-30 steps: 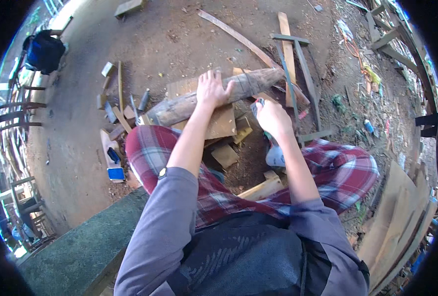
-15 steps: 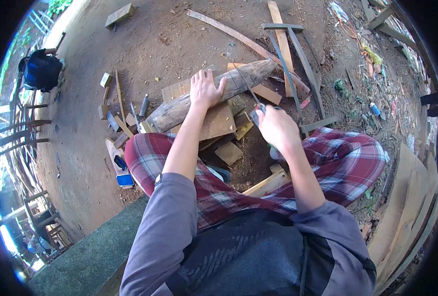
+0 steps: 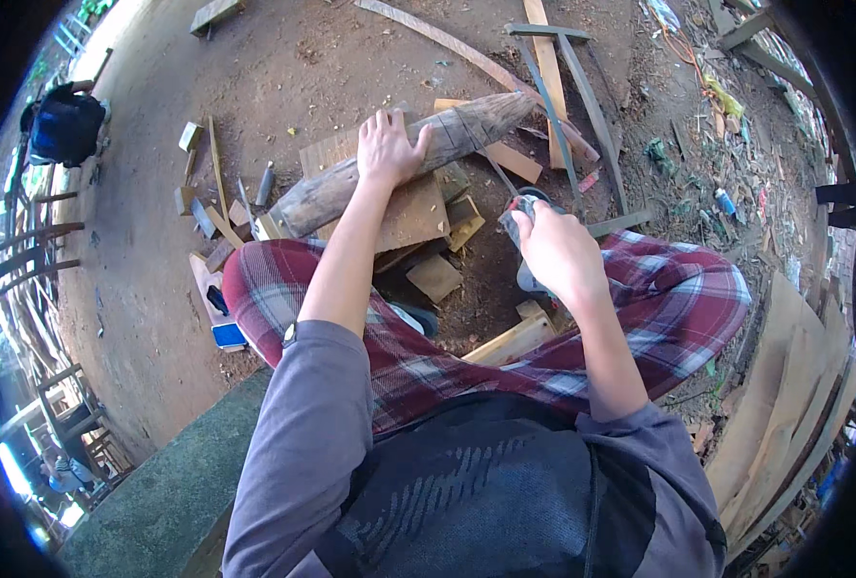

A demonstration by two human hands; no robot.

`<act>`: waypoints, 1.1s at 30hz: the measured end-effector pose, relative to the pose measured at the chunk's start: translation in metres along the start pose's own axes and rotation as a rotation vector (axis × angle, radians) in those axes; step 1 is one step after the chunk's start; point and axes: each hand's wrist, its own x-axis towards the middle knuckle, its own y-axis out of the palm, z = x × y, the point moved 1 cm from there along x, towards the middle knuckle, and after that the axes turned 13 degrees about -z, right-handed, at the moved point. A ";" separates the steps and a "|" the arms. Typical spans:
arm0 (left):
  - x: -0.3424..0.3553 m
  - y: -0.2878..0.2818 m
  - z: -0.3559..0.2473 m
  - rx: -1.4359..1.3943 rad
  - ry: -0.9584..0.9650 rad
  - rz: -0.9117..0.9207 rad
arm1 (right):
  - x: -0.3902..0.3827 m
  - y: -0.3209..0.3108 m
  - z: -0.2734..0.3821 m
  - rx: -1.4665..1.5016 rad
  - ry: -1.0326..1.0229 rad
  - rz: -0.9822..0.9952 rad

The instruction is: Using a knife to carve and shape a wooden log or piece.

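- The left hand (image 3: 389, 149) lies palm down on the log (image 3: 327, 197), fingers extended and thumb spread apart, pressing on it rather than gripping around it.
- The right hand (image 3: 558, 249) is closed around the handle of a thin-bladed tool (image 3: 529, 204), which looks like a saw; its blade runs away from that hand toward the log's near side, though whether it touches the wood is hard to tell.
- The log lies slantwise under the left hand, its tapered end beyond the right hand and its other end left of and nearer the person than the left hand.
- Below the left hand, a wooden block (image 3: 404, 217) sits under the log.
- Nearer the person than the left hand lies a smaller block (image 3: 434, 279).
- Beyond the right hand and to its right, a wooden frame (image 3: 592, 116) lies across a plank (image 3: 548, 72).
- Far to the right hand's right and nearer the person lean boards (image 3: 775, 414).
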 end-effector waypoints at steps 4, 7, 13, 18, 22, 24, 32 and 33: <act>0.000 0.005 -0.002 0.001 0.012 -0.001 | 0.054 0.047 0.009 0.143 -0.124 -0.100; 0.004 0.004 -0.013 -0.008 0.006 0.024 | 0.110 0.065 0.031 0.099 -0.112 -0.179; -0.003 -0.001 -0.009 -0.002 -0.034 0.060 | 0.055 0.060 0.004 0.126 -0.091 -0.092; -0.002 -0.001 -0.002 0.001 -0.021 0.001 | 0.009 0.033 0.000 0.057 -0.067 -0.071; 0.003 0.005 -0.006 -0.008 -0.008 0.007 | 0.058 0.054 0.007 0.072 -0.114 -0.121; 0.001 0.004 -0.006 0.002 -0.008 -0.010 | 0.069 0.062 0.014 0.066 -0.119 -0.139; -0.003 -0.004 -0.011 -0.023 -0.028 0.022 | 0.051 0.075 0.022 0.066 -0.007 -0.213; -0.003 -0.002 -0.014 -0.029 -0.034 0.018 | 0.051 0.074 0.024 0.061 -0.003 -0.204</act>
